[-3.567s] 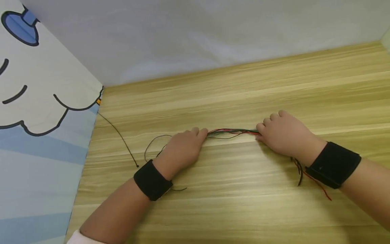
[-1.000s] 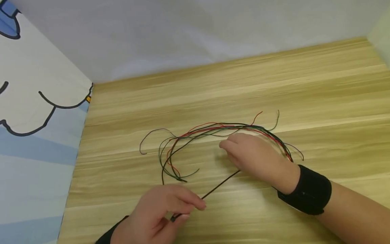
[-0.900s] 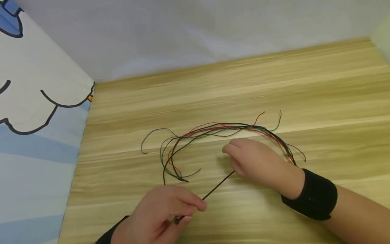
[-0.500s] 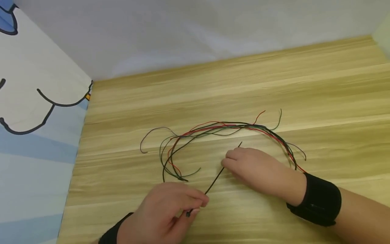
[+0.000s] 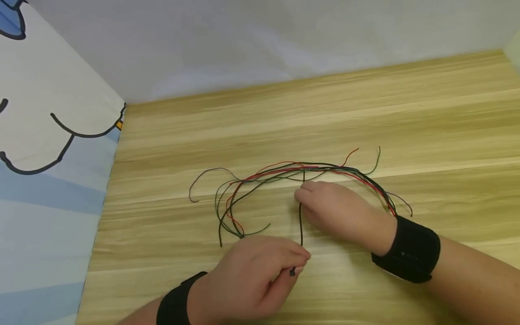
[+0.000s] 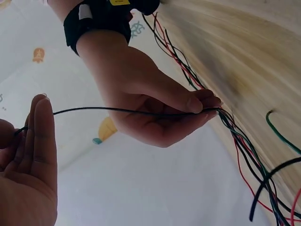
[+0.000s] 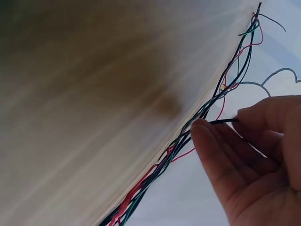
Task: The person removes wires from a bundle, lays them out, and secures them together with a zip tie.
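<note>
A black cable tie (image 5: 301,228) runs nearly straight away from me between my two hands in the head view. My left hand (image 5: 257,273) pinches it by its small square head end. My right hand (image 5: 343,212) pinches it farther up between thumb and fingertips. Its thin tip overlaps a bundle of black, red and green wires (image 5: 310,168) that lies in an arc on the table. In the right wrist view, the right hand (image 7: 254,155) is right at the wires (image 7: 207,106). The left wrist view shows the tie (image 6: 94,108) stretched from the left hand (image 6: 35,160) to the bundle.
The wood-grain table (image 5: 183,135) carries the wires. Loose wire ends stick out at both sides of the arc, among them a purple one (image 5: 207,170) on the left and a green one (image 5: 378,160). A pale wall (image 5: 284,45) stands behind; a printed cloud panel (image 5: 53,189) borders the left.
Earlier both hands gripped the wire bundle; since then it lies released on the table. The cable tie has swung from slanted to nearly straight, its tip reaching the wires, as my left hand moved right.
</note>
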`<state>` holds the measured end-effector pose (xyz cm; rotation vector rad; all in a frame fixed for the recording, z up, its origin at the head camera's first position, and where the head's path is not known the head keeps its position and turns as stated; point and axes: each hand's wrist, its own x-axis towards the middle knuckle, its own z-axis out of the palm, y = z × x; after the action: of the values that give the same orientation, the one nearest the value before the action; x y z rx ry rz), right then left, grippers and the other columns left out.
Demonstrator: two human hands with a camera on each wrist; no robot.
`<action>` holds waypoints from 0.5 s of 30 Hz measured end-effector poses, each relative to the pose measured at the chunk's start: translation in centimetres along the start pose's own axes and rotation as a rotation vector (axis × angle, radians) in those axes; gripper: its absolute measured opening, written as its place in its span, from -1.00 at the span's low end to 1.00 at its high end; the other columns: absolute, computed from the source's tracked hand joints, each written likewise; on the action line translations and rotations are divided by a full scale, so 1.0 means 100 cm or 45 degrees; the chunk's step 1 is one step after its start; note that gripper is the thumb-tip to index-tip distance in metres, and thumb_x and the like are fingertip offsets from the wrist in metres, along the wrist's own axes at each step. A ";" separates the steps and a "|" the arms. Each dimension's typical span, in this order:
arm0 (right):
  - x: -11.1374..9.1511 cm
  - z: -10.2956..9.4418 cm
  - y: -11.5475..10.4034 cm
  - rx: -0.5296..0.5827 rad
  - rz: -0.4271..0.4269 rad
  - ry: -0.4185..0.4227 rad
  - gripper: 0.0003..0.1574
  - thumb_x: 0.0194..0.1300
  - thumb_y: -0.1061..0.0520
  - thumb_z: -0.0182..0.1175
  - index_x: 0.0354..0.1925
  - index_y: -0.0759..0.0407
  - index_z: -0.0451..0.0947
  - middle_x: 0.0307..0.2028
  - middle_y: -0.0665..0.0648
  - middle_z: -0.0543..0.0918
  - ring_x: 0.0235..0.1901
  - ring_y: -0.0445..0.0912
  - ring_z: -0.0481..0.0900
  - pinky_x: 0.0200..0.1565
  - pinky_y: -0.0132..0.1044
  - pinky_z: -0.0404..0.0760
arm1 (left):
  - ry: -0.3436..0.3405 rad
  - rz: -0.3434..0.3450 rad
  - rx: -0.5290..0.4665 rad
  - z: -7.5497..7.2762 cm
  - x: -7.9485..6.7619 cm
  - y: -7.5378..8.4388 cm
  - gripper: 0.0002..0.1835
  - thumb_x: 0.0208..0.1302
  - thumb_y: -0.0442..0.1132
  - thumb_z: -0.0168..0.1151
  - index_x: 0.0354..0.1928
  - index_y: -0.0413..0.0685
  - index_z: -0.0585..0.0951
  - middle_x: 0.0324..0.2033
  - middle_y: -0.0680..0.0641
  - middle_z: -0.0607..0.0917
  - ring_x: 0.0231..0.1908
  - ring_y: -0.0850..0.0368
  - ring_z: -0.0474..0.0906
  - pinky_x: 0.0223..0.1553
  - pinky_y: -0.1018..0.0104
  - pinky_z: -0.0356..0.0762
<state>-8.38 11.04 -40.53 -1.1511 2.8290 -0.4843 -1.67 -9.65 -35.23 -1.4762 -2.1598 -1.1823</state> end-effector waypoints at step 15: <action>0.014 -0.017 0.032 0.065 0.211 0.002 -0.79 0.18 0.36 0.03 -0.32 0.19 0.59 -0.38 0.10 0.62 -0.33 -0.03 0.58 -0.28 -0.12 0.61 | -0.322 -0.628 -0.156 0.019 -0.008 -0.027 -0.89 0.33 -0.33 0.08 -0.18 -0.06 0.58 -0.28 0.08 0.69 -0.43 0.38 0.47 -0.34 0.43 0.56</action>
<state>-11.83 12.73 -39.75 -0.8984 2.8630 -0.5416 -3.23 -9.21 -38.17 -1.2258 -2.7812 -1.3576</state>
